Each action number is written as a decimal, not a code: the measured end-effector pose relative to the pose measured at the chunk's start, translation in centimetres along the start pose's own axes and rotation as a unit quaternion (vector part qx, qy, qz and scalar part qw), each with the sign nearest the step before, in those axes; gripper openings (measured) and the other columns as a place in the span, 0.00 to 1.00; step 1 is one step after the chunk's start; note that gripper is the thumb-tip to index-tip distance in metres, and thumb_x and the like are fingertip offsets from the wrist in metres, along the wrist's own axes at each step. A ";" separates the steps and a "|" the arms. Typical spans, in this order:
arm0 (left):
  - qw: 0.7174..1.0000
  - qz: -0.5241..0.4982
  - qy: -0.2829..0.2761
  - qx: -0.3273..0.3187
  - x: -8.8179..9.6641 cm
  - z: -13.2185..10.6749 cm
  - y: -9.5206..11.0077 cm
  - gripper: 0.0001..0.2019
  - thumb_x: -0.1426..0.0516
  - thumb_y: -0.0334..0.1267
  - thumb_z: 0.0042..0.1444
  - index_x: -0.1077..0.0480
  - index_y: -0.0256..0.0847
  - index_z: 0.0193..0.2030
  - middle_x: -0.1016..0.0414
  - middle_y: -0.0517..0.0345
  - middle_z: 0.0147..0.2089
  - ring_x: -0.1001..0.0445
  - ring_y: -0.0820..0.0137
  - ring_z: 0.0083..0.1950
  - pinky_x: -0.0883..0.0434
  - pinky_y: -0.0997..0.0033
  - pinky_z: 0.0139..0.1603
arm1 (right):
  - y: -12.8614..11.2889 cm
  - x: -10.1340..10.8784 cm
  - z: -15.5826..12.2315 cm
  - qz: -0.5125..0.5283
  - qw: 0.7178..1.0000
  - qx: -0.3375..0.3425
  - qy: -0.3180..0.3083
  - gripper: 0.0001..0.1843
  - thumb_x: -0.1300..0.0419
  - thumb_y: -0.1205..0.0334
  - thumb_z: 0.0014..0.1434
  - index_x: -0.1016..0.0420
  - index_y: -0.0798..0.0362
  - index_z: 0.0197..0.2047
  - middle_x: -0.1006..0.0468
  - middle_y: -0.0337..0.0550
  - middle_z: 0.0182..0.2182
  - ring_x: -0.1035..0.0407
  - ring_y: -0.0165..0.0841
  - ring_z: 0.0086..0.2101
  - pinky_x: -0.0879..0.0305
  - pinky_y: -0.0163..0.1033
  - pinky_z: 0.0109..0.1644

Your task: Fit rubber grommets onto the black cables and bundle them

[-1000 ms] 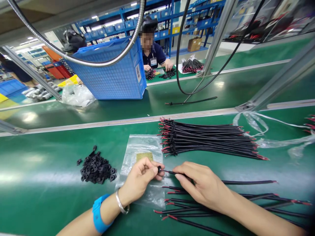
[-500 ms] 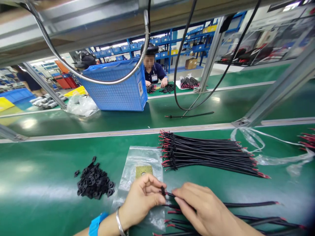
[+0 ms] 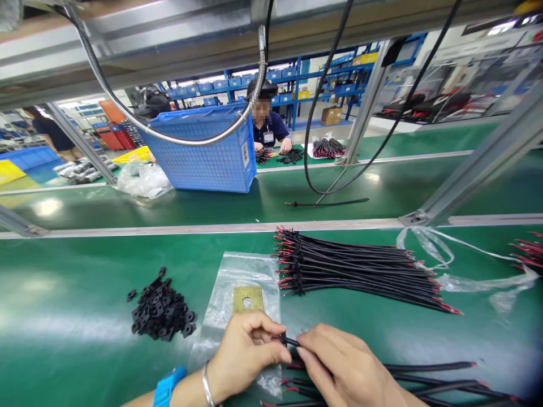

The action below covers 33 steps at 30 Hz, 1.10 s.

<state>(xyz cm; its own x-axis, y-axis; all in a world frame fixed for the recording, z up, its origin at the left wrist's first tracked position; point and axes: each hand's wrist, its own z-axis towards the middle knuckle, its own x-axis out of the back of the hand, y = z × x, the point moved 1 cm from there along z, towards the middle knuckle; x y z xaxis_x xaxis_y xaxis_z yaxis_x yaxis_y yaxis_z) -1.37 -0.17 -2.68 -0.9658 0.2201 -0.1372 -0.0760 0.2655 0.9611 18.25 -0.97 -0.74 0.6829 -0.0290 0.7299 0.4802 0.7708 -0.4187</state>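
My left hand (image 3: 244, 353) pinches a small black part (image 3: 283, 338) at the end of a black cable (image 3: 424, 367). My right hand (image 3: 343, 367) grips that same cable just right of the part. Both hands hover over a clear plastic bag (image 3: 244, 282) with a tan square piece (image 3: 247, 298) on it. A heap of small black parts (image 3: 160, 310) lies to the left. A tied bundle of black cables with red tips (image 3: 360, 268) lies beyond my hands. Several loose cables (image 3: 458, 389) rest under my right forearm.
A blue crate (image 3: 203, 150) and crumpled plastic (image 3: 142, 178) stand on the far belt. A person in dark blue (image 3: 267, 127) works opposite with cable bundles (image 3: 326, 147). Metal frame posts (image 3: 479, 164), a hanging flexible hose (image 3: 169, 133) and black cords (image 3: 322, 113) cross the view. Loose plastic wrap (image 3: 466, 271) lies right.
My view has tilted up, so hands sit lower in frame. My fingers have closed further together around the small part and cable end; everything on the belt stays put.
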 end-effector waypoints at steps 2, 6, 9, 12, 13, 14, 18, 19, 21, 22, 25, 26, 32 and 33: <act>0.998 0.054 0.009 -0.042 0.0 -0.2 0.2 0.16 0.27 0.44 0.36 0.23 0.38 0.29 0.23 0.57 0.26 0.30 0.77 0.25 0.35 0.79 0.28 | -0.3 -0.2 -0.1 -0.008 1.000 0.007 -0.007 0.09 0.53 0.72 0.65 0.33 0.53 0.41 0.29 0.42 0.27 0.33 0.32 0.27 0.37 0.36 0.31; 0.977 0.162 -0.002 -0.142 -0.1 -0.5 0.6 0.13 0.28 0.43 0.38 0.20 0.39 0.29 0.23 0.55 0.27 0.29 0.74 0.28 0.34 0.77 0.30 | -0.5 -0.9 -0.5 -0.011 1.000 0.013 -0.019 0.10 0.54 0.71 0.66 0.34 0.53 0.38 0.29 0.42 0.26 0.34 0.31 0.26 0.38 0.35 0.30; 0.962 0.190 -0.023 -0.195 -0.3 -0.6 0.5 0.13 0.28 0.43 0.39 0.20 0.38 0.29 0.22 0.54 0.27 0.26 0.72 0.28 0.31 0.76 0.31 | -0.4 -1.5 -0.8 -0.012 0.999 0.012 -0.032 0.12 0.55 0.71 0.67 0.36 0.53 0.34 0.31 0.41 0.25 0.35 0.30 0.24 0.40 0.34 0.29; 0.955 0.207 -0.017 -0.214 -0.4 -0.7 0.4 0.13 0.28 0.43 0.39 0.20 0.38 0.29 0.21 0.53 0.27 0.24 0.71 0.29 0.30 0.77 0.31 | -0.2 -1.5 -0.7 0.006 0.999 0.009 -0.034 0.14 0.57 0.71 0.67 0.37 0.52 0.32 0.32 0.40 0.24 0.37 0.30 0.23 0.42 0.34 0.28; 0.954 0.209 -0.009 -0.216 -0.5 -0.7 0.5 0.13 0.28 0.44 0.40 0.19 0.38 0.29 0.21 0.53 0.27 0.24 0.71 0.29 0.30 0.77 0.31 | -0.1 -1.4 -0.5 0.017 0.999 0.008 -0.031 0.14 0.57 0.71 0.68 0.36 0.53 0.33 0.31 0.40 0.24 0.37 0.29 0.24 0.42 0.34 0.28; 0.953 0.210 -0.002 -0.219 -0.5 -0.7 0.6 0.12 0.29 0.44 0.41 0.19 0.39 0.29 0.21 0.54 0.27 0.24 0.72 0.29 0.30 0.77 0.31 | -0.1 -1.1 -0.3 0.028 0.999 0.006 -0.029 0.13 0.57 0.71 0.68 0.35 0.53 0.35 0.31 0.40 0.25 0.37 0.29 0.24 0.42 0.34 0.29; 0.948 0.204 0.012 -0.242 -0.4 -0.6 1.2 0.11 0.30 0.43 0.42 0.20 0.39 0.29 0.21 0.55 0.27 0.24 0.72 0.28 0.29 0.78 0.31 | -0.3 0.1 0.5 0.043 0.998 -0.016 -0.045 0.10 0.53 0.70 0.67 0.33 0.53 0.37 0.30 0.40 0.27 0.36 0.30 0.26 0.42 0.35 0.31; 0.946 0.205 0.014 -0.250 -0.5 -0.6 1.3 0.11 0.29 0.43 0.43 0.20 0.39 0.29 0.21 0.55 0.26 0.24 0.72 0.28 0.29 0.78 0.31 | -0.3 0.3 0.6 0.039 0.998 -0.019 -0.045 0.10 0.52 0.70 0.67 0.33 0.53 0.37 0.31 0.40 0.27 0.37 0.30 0.26 0.42 0.35 0.31; 0.940 0.212 0.016 -0.267 -0.6 -0.7 1.3 0.11 0.29 0.42 0.43 0.20 0.38 0.30 0.21 0.55 0.27 0.24 0.73 0.28 0.29 0.78 0.31 | -0.5 0.2 0.6 0.030 0.999 -0.014 -0.039 0.11 0.53 0.72 0.66 0.33 0.53 0.35 0.31 0.40 0.26 0.38 0.31 0.26 0.43 0.36 0.30; 0.936 0.217 0.015 -0.275 -0.6 -0.7 1.3 0.11 0.29 0.42 0.43 0.20 0.38 0.30 0.21 0.55 0.27 0.24 0.72 0.28 0.29 0.78 0.31 | -0.5 0.1 0.5 0.028 0.999 -0.010 -0.034 0.11 0.53 0.73 0.65 0.34 0.53 0.35 0.32 0.40 0.26 0.38 0.31 0.26 0.44 0.36 0.30; 0.926 0.236 0.005 -0.296 -0.8 -0.8 1.3 0.11 0.30 0.41 0.44 0.21 0.38 0.31 0.21 0.54 0.27 0.24 0.72 0.28 0.29 0.77 0.31 | -0.4 -0.5 0.2 0.036 0.999 -0.002 -0.033 0.11 0.54 0.73 0.65 0.35 0.53 0.34 0.32 0.40 0.26 0.39 0.30 0.25 0.44 0.36 0.30; 0.923 0.242 0.001 -0.298 -0.9 -0.8 1.3 0.11 0.30 0.41 0.45 0.20 0.38 0.32 0.21 0.54 0.27 0.23 0.72 0.28 0.28 0.77 0.31 | -0.3 -0.6 0.1 0.042 0.998 -0.001 -0.036 0.11 0.54 0.73 0.65 0.35 0.53 0.34 0.32 0.40 0.26 0.39 0.30 0.25 0.44 0.36 0.30; 0.935 0.253 -0.004 -0.249 -0.5 -0.6 2.1 0.15 0.30 0.39 0.44 0.21 0.39 0.40 0.21 0.55 0.31 0.22 0.70 0.32 0.25 0.74 0.36 | 0.6 0.1 0.3 0.086 0.994 -0.041 -0.055 0.10 0.53 0.70 0.67 0.33 0.53 0.37 0.31 0.40 0.28 0.38 0.31 0.28 0.42 0.36 0.32; 0.945 0.235 -0.007 -0.226 -0.3 -0.4 2.2 0.18 0.30 0.39 0.44 0.22 0.39 0.43 0.21 0.55 0.33 0.22 0.69 0.34 0.24 0.73 0.37 | 0.8 0.3 0.4 0.091 0.993 -0.053 -0.057 0.09 0.53 0.69 0.68 0.32 0.53 0.39 0.31 0.40 0.28 0.38 0.30 0.28 0.42 0.36 0.32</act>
<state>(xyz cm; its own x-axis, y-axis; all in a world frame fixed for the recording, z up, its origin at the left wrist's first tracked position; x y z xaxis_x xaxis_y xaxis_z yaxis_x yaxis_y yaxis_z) -1.34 -0.09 -0.45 -0.9158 0.2276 0.3310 0.2597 -0.2932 0.9201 18.60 -0.07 -0.62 0.6996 0.1809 0.6913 0.4142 0.6856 -0.5986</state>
